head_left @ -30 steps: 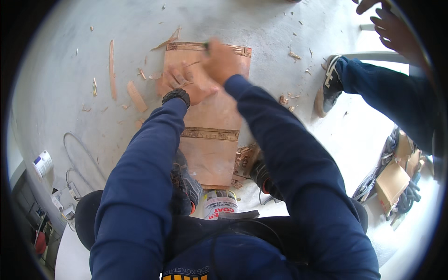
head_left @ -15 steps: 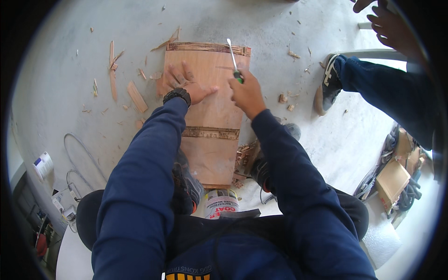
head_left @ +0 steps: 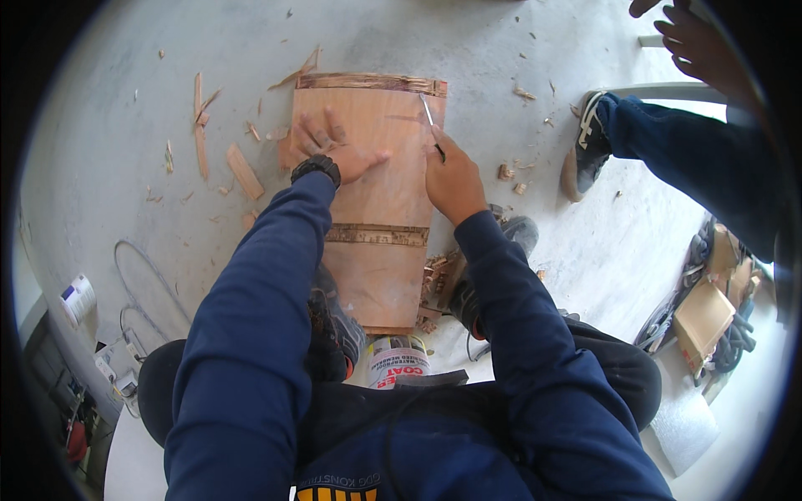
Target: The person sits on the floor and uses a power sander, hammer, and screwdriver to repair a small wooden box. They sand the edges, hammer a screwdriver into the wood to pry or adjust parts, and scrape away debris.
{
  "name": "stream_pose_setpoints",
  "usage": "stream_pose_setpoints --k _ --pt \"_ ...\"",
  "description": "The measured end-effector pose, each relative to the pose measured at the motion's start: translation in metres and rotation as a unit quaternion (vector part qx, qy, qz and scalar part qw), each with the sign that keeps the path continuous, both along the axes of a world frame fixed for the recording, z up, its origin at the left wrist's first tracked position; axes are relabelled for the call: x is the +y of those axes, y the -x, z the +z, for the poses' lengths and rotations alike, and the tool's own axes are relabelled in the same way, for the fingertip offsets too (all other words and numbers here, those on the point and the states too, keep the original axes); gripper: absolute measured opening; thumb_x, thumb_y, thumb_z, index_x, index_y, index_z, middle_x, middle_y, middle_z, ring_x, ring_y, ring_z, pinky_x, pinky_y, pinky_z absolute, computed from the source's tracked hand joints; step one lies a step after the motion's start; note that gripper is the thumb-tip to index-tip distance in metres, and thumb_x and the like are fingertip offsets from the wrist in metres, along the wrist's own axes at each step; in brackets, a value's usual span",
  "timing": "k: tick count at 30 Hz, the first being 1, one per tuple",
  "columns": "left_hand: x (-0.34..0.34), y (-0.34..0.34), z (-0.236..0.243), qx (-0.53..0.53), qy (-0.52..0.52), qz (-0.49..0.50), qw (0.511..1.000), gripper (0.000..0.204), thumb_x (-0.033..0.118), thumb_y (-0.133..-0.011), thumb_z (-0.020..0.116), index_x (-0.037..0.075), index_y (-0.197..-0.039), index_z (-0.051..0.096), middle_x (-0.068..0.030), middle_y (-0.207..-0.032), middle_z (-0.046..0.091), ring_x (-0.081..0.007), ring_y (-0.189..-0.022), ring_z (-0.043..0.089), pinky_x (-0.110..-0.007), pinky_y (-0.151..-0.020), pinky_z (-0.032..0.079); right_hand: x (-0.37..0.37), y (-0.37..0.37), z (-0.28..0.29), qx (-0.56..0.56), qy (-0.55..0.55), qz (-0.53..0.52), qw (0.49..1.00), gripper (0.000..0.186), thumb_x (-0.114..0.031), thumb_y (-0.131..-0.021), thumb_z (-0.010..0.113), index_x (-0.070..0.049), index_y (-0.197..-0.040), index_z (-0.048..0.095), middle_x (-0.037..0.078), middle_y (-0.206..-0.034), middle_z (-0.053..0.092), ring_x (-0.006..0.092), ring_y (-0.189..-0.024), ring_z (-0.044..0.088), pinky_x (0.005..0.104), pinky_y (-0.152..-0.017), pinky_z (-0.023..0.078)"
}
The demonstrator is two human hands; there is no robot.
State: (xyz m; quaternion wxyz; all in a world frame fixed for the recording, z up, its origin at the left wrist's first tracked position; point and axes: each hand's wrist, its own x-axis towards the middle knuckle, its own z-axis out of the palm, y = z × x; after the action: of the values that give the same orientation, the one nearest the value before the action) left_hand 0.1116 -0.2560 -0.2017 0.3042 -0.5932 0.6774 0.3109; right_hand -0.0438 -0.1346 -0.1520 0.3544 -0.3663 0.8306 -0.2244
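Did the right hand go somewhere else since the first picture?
Yes. Judged against the wooden board, the right hand has come back toward the person and rightward, from near the board's rough far edge to its right edge.

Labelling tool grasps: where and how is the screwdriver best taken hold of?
Probably the handle of the screwdriver, from the near right, as the right hand does: the thin metal shaft points away over the board, leaving the handle end nearer.
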Motion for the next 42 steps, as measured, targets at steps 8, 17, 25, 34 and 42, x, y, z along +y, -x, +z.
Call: stream_pose_setpoints --k 8,17,25,34,42 --pt "0.0 -0.001 0.001 0.016 -0.002 0.014 1.0 0.143 0.087 -0.074 0.062 0.012 -0.162 -0.023 -0.0286 -0.164 -0.031 -0.0466 -0.152 -0.029 -0.064 -0.122 -0.01 -0.011 0.009 -0.001 0.013 -0.036 0.012 0.999 0.046 -0.026 -0.101 0.052 -0.008 -0.142 0.059 0.029 -0.122 0.068 0.0473 -0.114 0.064 0.0478 -0.099 0.051" --pt "0.003 0.0 -0.004 0.004 0.019 0.016 1.0 0.143 0.089 -0.073 0.06 0.01 -0.163 -0.02 -0.0283 -0.168 -0.021 -0.046 -0.154 -0.025 -0.062 -0.123 -0.007 0.006 -0.021 -0.043 -0.002 0.054 -0.054 0.997 0.048 -0.027 -0.103 0.051 -0.02 -0.151 0.052 0.031 -0.106 0.069 0.0509 -0.096 0.066 0.0544 -0.081 0.052" --pt "0.003 -0.002 -0.009 0.005 -0.001 0.003 1.0 0.145 0.089 -0.074 0.061 0.011 -0.161 -0.025 -0.0299 -0.164 -0.03 -0.0498 -0.151 -0.029 -0.066 -0.121 -0.008 0.011 -0.014 -0.05 0.012 -0.015 -0.034 0.999 0.048 -0.025 -0.104 0.052 -0.022 -0.152 0.051 0.031 -0.103 0.07 0.0485 -0.093 0.067 0.0516 -0.08 0.053" --pt "0.004 -0.004 -0.012 0.015 0.019 0.012 1.0 0.144 0.088 -0.074 0.062 0.011 -0.162 -0.023 -0.0314 -0.164 -0.029 -0.0499 -0.152 -0.027 -0.066 -0.121 -0.008 -0.003 -0.016 -0.043 0.062 -0.04 -0.023 0.997 0.047 -0.031 -0.104 0.049 -0.024 -0.15 0.053 0.027 -0.105 0.072 0.0484 -0.096 0.068 0.0536 -0.083 0.053" --pt "0.003 -0.004 -0.016 0.013 0.021 0.01 1.0 0.141 0.086 -0.075 0.062 0.012 -0.163 -0.022 -0.0299 -0.165 -0.027 -0.0488 -0.152 -0.027 -0.066 -0.121 -0.009 -0.071 -0.012 -0.003 -0.044 0.048 0.103 0.993 0.046 -0.032 -0.103 0.05 -0.015 -0.144 0.058 0.021 -0.1 0.074 0.042 -0.096 0.068 0.0504 -0.086 0.052"
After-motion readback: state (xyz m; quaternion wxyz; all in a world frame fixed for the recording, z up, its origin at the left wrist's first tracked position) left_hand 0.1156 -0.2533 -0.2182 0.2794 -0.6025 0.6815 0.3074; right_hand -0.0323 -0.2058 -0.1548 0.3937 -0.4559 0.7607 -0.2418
